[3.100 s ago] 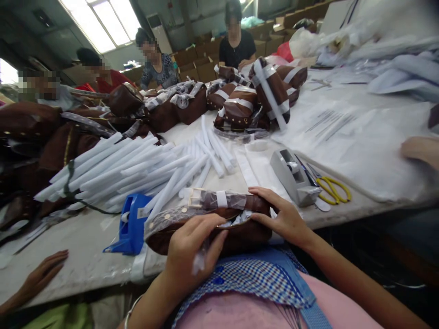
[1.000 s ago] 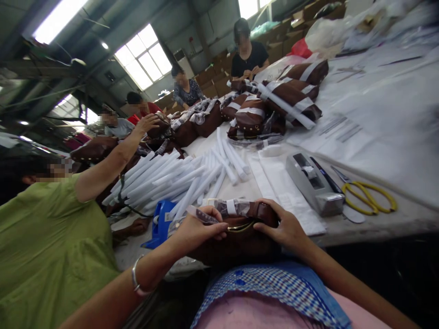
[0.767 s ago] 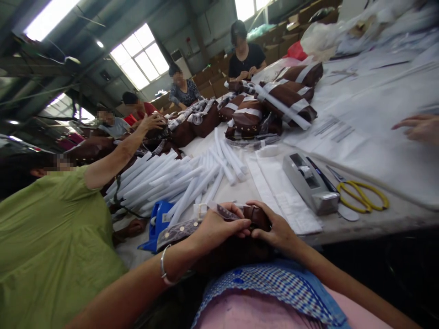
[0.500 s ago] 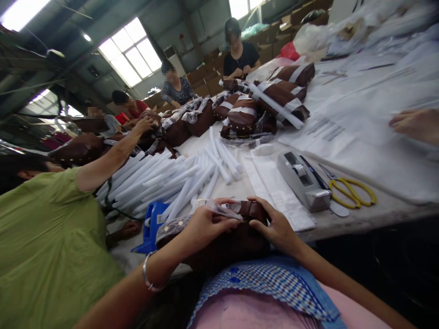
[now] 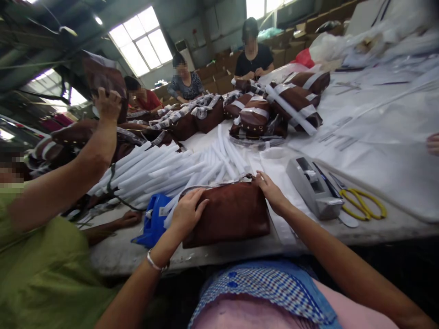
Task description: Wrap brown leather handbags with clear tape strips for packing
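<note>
A brown leather handbag [image 5: 228, 214] stands upright at the front edge of the table, its plain broad side facing me. My left hand [image 5: 188, 211] grips its upper left corner, with the thumb lying over the front face. At the upper right corner my right hand [image 5: 271, 191] holds the bag by its top edge, near a small strap fitting. The far side of the bag is hidden. Just left of it is a blue plastic tool or dispenser [image 5: 153, 221], and white rolled tubes [image 5: 164, 171] lie in a heap behind.
A grey tape dispenser [image 5: 313, 187] and yellow-handled scissors [image 5: 365, 204] lie to the right. Wrapped brown bags [image 5: 255, 114] are piled farther back. On my left a co-worker in green [image 5: 51, 269] raises another brown bag [image 5: 103, 80]. Other people sit across the table.
The handbag has moved forward onto the table edge and now shows its plain side. My hands have shifted from its clear wrapping to its upper corners. The co-worker has lifted a bag.
</note>
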The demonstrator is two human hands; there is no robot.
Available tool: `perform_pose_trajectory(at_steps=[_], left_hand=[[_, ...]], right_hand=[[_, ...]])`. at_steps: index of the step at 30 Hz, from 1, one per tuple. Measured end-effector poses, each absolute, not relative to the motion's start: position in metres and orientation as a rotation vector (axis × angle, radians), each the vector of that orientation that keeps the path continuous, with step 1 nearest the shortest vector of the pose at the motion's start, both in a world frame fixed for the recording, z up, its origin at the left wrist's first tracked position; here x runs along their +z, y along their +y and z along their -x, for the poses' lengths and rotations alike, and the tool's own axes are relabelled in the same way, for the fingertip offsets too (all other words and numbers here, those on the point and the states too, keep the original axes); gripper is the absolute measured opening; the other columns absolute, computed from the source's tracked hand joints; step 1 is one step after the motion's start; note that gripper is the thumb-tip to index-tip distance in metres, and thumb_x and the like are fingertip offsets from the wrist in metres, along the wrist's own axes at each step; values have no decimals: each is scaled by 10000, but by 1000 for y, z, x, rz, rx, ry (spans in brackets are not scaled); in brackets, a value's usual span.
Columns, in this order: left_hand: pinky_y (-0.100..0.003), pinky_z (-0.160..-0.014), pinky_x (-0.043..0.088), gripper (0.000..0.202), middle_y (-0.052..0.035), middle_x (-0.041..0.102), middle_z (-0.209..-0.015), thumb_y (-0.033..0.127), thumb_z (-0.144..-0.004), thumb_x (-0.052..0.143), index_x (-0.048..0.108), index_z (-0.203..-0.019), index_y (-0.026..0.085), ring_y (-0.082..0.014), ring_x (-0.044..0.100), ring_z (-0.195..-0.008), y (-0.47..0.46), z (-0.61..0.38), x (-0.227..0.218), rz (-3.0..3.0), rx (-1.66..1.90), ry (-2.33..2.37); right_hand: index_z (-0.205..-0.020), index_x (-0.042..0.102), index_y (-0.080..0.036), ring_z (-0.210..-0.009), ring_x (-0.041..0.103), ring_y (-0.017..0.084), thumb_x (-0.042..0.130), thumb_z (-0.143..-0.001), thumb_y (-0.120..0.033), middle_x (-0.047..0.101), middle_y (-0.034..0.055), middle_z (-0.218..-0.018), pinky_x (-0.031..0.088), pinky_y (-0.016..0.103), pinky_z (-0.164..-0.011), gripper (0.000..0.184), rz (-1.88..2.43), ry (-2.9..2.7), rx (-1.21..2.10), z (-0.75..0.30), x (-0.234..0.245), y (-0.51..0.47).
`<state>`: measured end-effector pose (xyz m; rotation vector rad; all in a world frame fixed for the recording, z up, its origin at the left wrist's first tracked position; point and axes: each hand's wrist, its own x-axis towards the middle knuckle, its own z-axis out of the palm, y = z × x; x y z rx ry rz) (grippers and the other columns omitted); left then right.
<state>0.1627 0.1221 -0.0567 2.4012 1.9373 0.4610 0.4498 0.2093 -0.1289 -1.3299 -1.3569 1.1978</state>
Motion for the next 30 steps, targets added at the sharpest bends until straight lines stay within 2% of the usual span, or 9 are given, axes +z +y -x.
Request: perform_pose_trajectory(at_steps=[5, 9, 12, 15, 18, 22, 26, 28, 30], left_hand=[[-551, -1166, 354, 509, -79, 401, -1578, 444, -1004, 457, 437, -1478, 263, -288, 341, -1473, 112, -158, -96, -2558, 241, 1793], [-593, -1155, 336, 546, -94, 351, -1601, 445, -994, 481, 397, -1503, 267, -313, 317, -1483, 96, -166, -113, -2622, 130, 1840], [-571, -1152, 350, 566, -121, 388, -1579, 483, -980, 495, 429, -1485, 237, -311, 354, -1465, 89, -174, -106, -2628, 156, 1851], [-576, -1147, 360, 741, -124, 354, -1597, 592, -892, 593, 377, -1515, 254, -328, 342, -1469, 81, -180, -98, -2650, 188, 1735], [-593, -1136, 376, 851, -96, 305, -1620, 412, -823, 739, 306, -1546, 294, -359, 315, -1477, 72, -179, -106, -2686, 209, 1734], [-487, -1065, 493, 664, -67, 454, -1537, 42, -870, 542, 427, -1492, 244, -312, 467, -1391, 70, -171, -130, -2803, 363, 1790], [-378, -973, 564, 536, -52, 631, -1368, 25, -926, 404, 542, -1408, 214, -239, 619, -1242, 76, -163, -125, -2810, 783, 1699], [-335, -968, 560, 502, -40, 663, -1327, 54, -947, 409, 569, -1386, 238, -211, 654, -1191, 77, -160, -106, -2630, 1045, 1711], [-302, -929, 564, 409, -37, 706, -1257, 141, -959, 490, 626, -1328, 251, -206, 695, -1104, 79, -157, -83, -2285, 1316, 1791]], right_hand=[[-1521, 386, -231, -1512, 225, 297, 494, -967, -543, 239, 94, -1644, 250, 519, -1229, 645, 1205, -1902, 567, -447, -129, 174], [-1508, 422, -253, -1489, 279, 328, 590, -952, -440, 402, 86, -1571, 250, 599, -1211, 610, 903, -2390, 387, -439, -123, 146], [-1456, 496, -272, -1461, 350, 303, 549, -984, -391, 488, 65, -1515, 298, 586, -1199, 489, 858, -2407, 455, -446, -129, 142], [-1432, 520, -280, -1470, 336, 283, 515, -997, -403, 406, 61, -1571, 310, 542, -1209, 453, 1111, -2020, 576, -460, -143, 133], [-1496, 430, -281, -1412, 432, 314, 552, -951, -532, 421, 89, -1559, 410, 536, -1147, 612, 1388, -1542, 952, -463, -157, 112], [-1519, 376, -315, -1402, 448, 299, 557, -923, -611, 472, 65, -1528, 441, 502, -1120, 689, 1305, -1124, 1514, -447, -161, 91], [-1449, 489, -262, -1394, 455, 311, 667, -875, -561, 521, 92, -1486, 390, 519, -1145, 671, 1169, -1048, 1702, -441, -138, 101], [-1419, 529, -236, -1395, 454, 308, 715, -858, -505, 542, 109, -1465, 349, 512, -1173, 650, 1051, -1131, 1609, -443, -116, 112], [-1474, 456, -279, -1429, 406, 297, 742, -844, -481, 473, 91, -1525, 336, 507, -1184, 721, 880, -1234, 1443, -439, -90, 120]])
